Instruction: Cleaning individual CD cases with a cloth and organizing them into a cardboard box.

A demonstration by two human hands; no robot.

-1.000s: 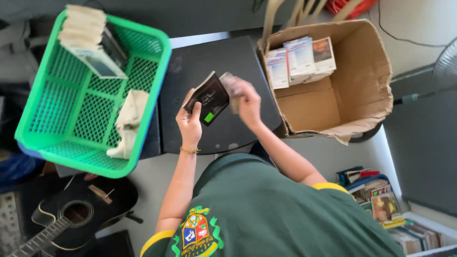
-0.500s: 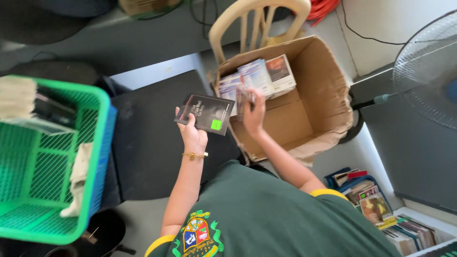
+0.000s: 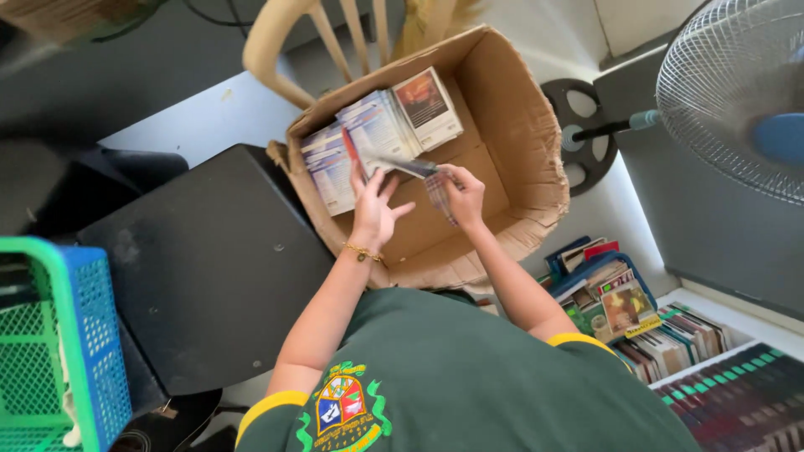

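**Inspector:** Report the hands.

**Assistant:** Both are inside the open cardboard box (image 3: pixel 511 125). The left hand (image 3: pixel 373 205) is spread, fingers apart, its fingertips resting on a flat case (image 3: pixel 400 164) that it shares with the right hand. The right hand (image 3: pixel 461 194) is pinched shut on the near end of that case, thumb on top.

**Inspector:** Position of the case?

**Assistant:** Held nearly edge-on to the camera, just above the box floor, directly in front of the row of cases (image 3: pixel 377 130) standing along the far-left wall of the box. It touches both hands. Whether it also touches the row I cannot tell; the motion blur there is heavy.

**Inspector:** Contents of the box otherwise?

**Assistant:** The row of cases leans against the wall, the rightmost one showing a reddish cover. The remaining floor of the box is bare brown card, and its near rim is torn.

**Inspector:** Surroundings?

**Assistant:** A black table top (image 3: pixel 209 268) lies to the left of the box, touching it. A green basket (image 3: pixel 33 351) nested in a blue one sits at the far left edge. A pale plastic chair (image 3: pixel 289 38) stands behind the box. A standing fan (image 3: pixel 737 92) is at upper right. Below it, shelves of discs and booklets (image 3: pixel 670 343) run along the wall. The person wears a green shirt (image 3: pixel 469 377) with yellow trim and a gold bracelet (image 3: pixel 362 251) on the left wrist.
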